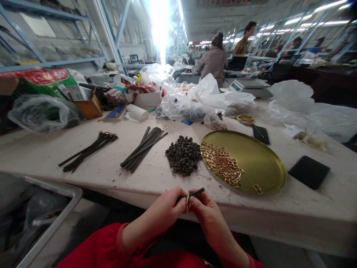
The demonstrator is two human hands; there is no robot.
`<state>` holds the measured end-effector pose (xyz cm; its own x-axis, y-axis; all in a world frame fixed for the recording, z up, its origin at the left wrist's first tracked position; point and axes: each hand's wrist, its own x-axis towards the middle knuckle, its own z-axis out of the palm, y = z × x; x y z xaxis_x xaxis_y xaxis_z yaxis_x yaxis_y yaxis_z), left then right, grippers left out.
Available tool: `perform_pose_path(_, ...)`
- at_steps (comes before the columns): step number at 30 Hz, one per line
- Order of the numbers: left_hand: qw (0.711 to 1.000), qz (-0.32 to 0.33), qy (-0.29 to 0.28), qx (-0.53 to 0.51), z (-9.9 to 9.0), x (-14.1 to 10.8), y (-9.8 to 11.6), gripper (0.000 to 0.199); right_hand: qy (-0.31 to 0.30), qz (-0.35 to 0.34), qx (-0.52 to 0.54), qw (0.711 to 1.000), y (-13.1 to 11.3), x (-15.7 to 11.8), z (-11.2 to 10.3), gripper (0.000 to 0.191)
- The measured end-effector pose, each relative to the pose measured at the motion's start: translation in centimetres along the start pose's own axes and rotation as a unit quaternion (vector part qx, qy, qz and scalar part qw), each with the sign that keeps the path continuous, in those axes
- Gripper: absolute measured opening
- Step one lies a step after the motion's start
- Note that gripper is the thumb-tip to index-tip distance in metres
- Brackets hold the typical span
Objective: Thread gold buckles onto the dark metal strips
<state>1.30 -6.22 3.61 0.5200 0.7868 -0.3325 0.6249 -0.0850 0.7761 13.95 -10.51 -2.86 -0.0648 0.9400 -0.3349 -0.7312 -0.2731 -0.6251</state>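
My left hand (173,203) and my right hand (205,208) meet at the table's front edge, fingers closed. Between them is a dark strap (198,192) with a gold buckle (188,199) around it. The left fingers pinch the strap, while the right fingertips are on the buckle. Just beyond lies a heap of small black loops (184,154). Gold buckles (223,163) fill the left side of a round gold tray (259,160). A bundle of plain dark straps (143,149) lies to the left, and straps with gold buckles at one end (90,150) lie farther left.
Clear plastic bags (192,98) and a white paper roll (136,111) line the back of the table. A black square object (309,172) lies right of the tray. At lower left stands a plastic bin (55,219). Other people (213,61) are in the background.
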Motion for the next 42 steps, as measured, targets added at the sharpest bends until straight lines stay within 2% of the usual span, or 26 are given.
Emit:
perform_pose_path(7,0.999,-0.017,-0.023,-0.030,-0.3,0.3,-0.8,0.017,0.053,0.000,0.030,0.998,0.4,0.2,-0.3,0.023)
perform_pose_path(16,0.995,0.002,-0.040,-0.093,-0.2,0.3,-1.4,0.013,0.057,-0.049,-0.116,0.990,1.0,0.4,-0.6,0.021)
perform_pose_path(23,0.989,-0.030,-0.021,-0.140,0.3,0.4,-1.2,0.012,0.053,-0.077,-0.194,0.977,0.8,0.1,-0.3,0.024)
perform_pose_path(26,0.987,-0.044,-0.001,-0.156,0.6,0.5,-1.5,0.016,0.062,-0.133,-0.261,0.954,1.0,-0.3,-0.5,0.021)
perform_pose_path(28,0.986,-0.051,0.013,-0.156,0.7,0.4,-1.7,0.016,0.068,-0.204,-0.340,0.915,1.0,-0.7,-0.7,0.016)
perform_pose_path(30,0.986,-0.056,0.020,-0.159,0.6,0.2,-1.7,0.016,0.052,-0.267,-0.392,0.879,0.7,-1.3,-0.9,0.016)
perform_pose_path(32,0.987,-0.057,0.023,-0.148,0.5,0.0,-1.5,0.016,0.006,-0.290,-0.398,0.870,0.2,-1.7,-1.0,0.024)
perform_pose_path(34,0.990,-0.057,0.036,-0.122,0.4,-0.1,-1.4,0.017,-0.046,-0.273,-0.376,0.884,-0.4,-1.9,-0.9,0.026)
perform_pose_path(38,0.994,-0.057,0.048,-0.083,0.4,-0.5,-1.3,0.019,-0.112,-0.189,-0.322,0.921,-1.3,-1.6,-0.8,0.014)
perform_pose_path(42,0.995,-0.054,0.019,-0.078,0.5,-0.5,-1.6,0.023,-0.145,-0.156,-0.336,0.918,-1.7,-1.1,-1.1,0.011)
